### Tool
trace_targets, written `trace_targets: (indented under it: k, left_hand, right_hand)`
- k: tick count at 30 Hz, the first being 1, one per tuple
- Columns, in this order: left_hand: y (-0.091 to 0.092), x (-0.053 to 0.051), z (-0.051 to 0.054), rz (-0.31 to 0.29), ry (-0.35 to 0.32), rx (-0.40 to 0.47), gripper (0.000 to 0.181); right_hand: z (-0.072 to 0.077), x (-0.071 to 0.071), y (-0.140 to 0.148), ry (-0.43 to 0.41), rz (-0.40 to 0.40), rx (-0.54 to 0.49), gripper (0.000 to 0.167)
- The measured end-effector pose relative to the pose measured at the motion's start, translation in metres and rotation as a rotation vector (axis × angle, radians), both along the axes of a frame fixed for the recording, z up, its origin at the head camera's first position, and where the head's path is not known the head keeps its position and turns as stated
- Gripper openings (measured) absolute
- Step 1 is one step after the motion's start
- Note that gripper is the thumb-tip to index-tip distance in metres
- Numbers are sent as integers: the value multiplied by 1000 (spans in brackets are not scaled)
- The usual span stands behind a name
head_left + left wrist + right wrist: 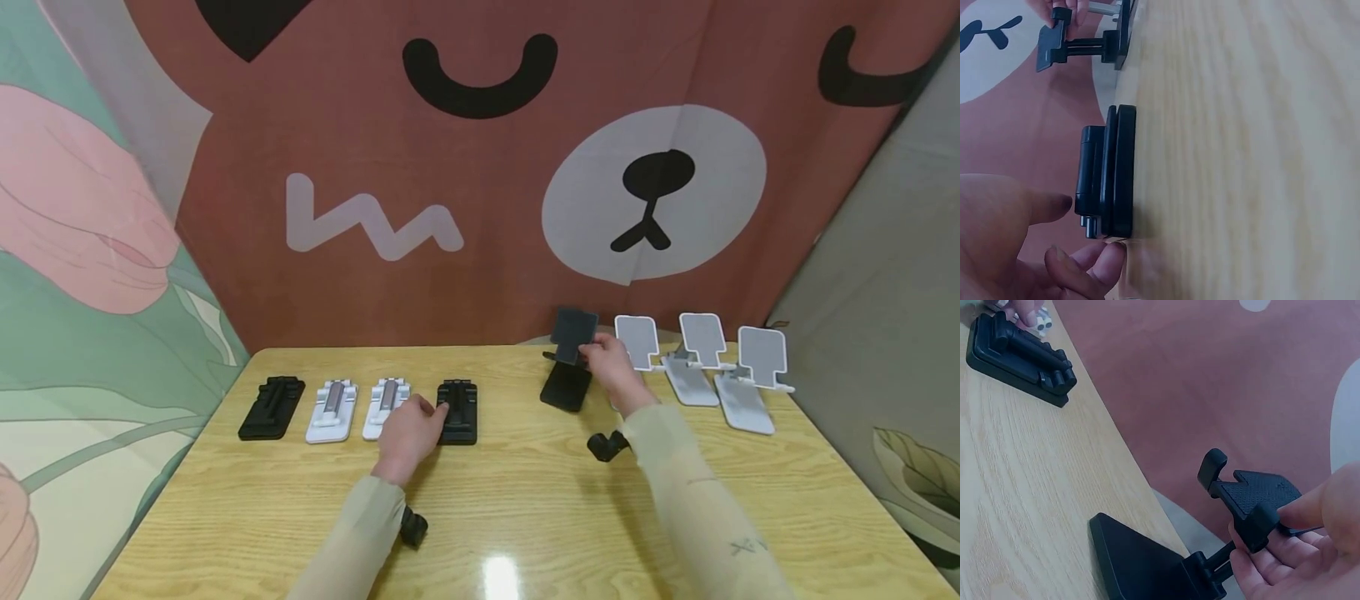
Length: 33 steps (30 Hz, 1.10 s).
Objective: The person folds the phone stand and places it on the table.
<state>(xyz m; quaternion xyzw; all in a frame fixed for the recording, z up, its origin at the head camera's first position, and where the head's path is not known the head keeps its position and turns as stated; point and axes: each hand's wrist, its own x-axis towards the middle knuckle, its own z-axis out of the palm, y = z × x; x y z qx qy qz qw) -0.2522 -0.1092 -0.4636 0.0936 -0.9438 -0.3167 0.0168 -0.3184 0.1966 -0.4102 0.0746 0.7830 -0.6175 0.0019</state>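
Pale sleeves (352,542) come in nearest, the left one lower in the head view, with a small black wrist camera (413,527) at its cuff. Beneath them spreads the wood-grain table (517,500), a patch of light reflected on its near part.

Beyond the cuff, the left hand (411,433) is at the left edge of a folded black phone stand (457,414) lying flat. Its fingers are loosely bent, thumb and fingertips apart; whether they touch the stand I cannot tell. Leftward in the same row lie a folded white phone stand (384,407), partly hidden by that hand, a second folded white one (332,412) and, at the far left, another folded black one (272,408).

Farther out, the right hand (617,367) pinches the upper plate of an unfolded black phone stand (572,340), thumb on one face and fingers behind. This plate is raised above a base low at the tabletop. To its right, near the back edge, stand three unfolded white phone stands (762,354) with grey-faced plates; the leftmost is partly covered by the hand.

Last comes a cloth backdrop (360,125) with a reddish-brown bear face.
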Motion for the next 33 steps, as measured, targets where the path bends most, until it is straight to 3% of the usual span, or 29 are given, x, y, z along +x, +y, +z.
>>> trace_targets:
  k: [11, 24, 33]
  left_hand:
    - [-3, 3, 8, -12, 20, 47, 41]
    - [0, 5, 16, 8, 61, 119, 37]
    - [4, 9, 19, 20, 94, 174, 36]
  right_hand:
    - [6, 3, -2, 108, -12, 34, 33]
    - [19, 11, -2, 60, 29, 66, 46]
    - [33, 19, -10, 98, 42, 49, 43]
